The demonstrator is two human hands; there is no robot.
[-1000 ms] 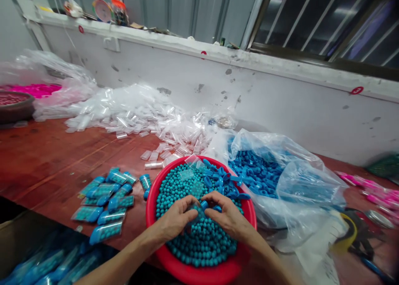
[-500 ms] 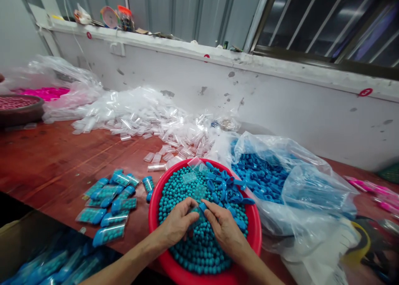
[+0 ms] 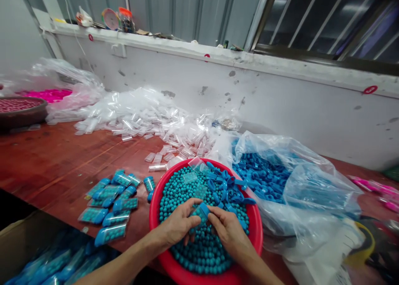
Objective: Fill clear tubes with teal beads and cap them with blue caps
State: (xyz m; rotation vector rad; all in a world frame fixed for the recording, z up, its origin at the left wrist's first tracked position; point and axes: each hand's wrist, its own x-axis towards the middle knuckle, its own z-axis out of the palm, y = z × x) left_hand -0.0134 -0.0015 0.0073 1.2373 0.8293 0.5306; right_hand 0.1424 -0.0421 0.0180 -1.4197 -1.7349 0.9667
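Observation:
Over a red basin (image 3: 153,212) heaped with teal beads (image 3: 204,262), my two hands meet at one small clear plastic container (image 3: 197,212) with a blue cap (image 3: 204,208). My left hand (image 3: 180,222) is closed round the clear body, which has teal beads inside. On the other side, the fingertips of my right hand (image 3: 227,229) pinch the cap's edge. Loose blue caps (image 3: 229,185) and a few clear empty containers (image 3: 190,177) lie on the beads toward the basin's far side.
Left of the basin, several filled blue-capped containers (image 3: 112,231) rest on the red table (image 3: 56,152). Behind lies a pile of clear containers (image 3: 146,110). A plastic bag of blue caps (image 3: 264,173) stands at right. A box of filled containers (image 3: 62,264) sits below the table edge.
The blue cap now sits on the clear container and faces up more plainly. My right fingers have shifted slightly right, to the cap's side. My left hand keeps its hold.

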